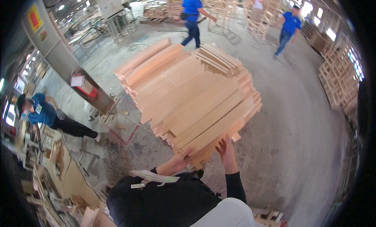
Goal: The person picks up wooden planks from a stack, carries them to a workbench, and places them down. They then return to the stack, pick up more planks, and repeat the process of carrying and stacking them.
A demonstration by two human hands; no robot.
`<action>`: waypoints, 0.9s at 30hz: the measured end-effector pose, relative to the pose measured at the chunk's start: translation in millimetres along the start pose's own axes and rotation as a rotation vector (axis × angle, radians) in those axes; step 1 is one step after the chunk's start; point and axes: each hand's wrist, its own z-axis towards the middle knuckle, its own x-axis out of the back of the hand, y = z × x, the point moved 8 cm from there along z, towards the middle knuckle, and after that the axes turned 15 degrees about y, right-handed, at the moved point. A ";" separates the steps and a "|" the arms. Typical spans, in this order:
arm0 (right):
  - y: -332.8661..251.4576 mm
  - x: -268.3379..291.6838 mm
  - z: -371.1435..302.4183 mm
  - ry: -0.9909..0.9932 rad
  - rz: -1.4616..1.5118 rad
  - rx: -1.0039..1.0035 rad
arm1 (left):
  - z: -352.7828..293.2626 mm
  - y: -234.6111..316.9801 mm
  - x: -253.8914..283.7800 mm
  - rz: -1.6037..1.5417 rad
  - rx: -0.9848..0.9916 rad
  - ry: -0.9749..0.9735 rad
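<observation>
**Both hands at the near end of a stacked load of boards**

The stack of boards (192, 97) fills the centre of the frame, running from upper left toward lower right. The boards lie flat in layers, long edges parallel. A smaller bundle of thin slats (219, 59) lies on top at the far end, skewed to the rest.

The left hand (179, 161) sits at the lower centre of the frame, against the near end of the bottom layers. Its fingers curl around the board ends, thumb on top; the grip appears pressed onto the wood, though how many boards it takes cannot be told. The right hand (226, 150) is just to the right of it, fingers spread and laid flat against the end face of the stack, not closed on anything. Judged from this, one hand holds while the other steadies or squares the ends.

What carries the stack is hidden beneath it. The concrete floor (297, 121) surrounds it. A person in a blue shirt (43, 115) bends at the left edge; two more people in blue shirts (192, 15) walk at the top of the frame. Wooden frames (338, 82) stand at the right edge.
</observation>
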 end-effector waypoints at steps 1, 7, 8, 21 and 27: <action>-9.0 -10.7 3.1 -0.023 -0.045 -0.010 | -2.8 0.8 -2.6 -0.012 -0.025 -0.004; -22.6 -39.4 8.5 -0.152 -0.177 -0.041 | -24.7 6.0 -11.5 -0.009 -0.115 0.044; -21.1 -38.5 13.0 -0.153 -0.192 -0.059 | -22.5 2.3 -8.8 -0.014 -0.115 0.067; -7.3 -44.1 34.8 -0.423 -0.193 -0.345 | -33.1 10.0 -5.5 0.117 -0.545 0.616; -10.4 -51.1 20.6 -0.465 -0.123 -0.363 | -25.4 -2.9 4.0 0.202 -0.636 0.693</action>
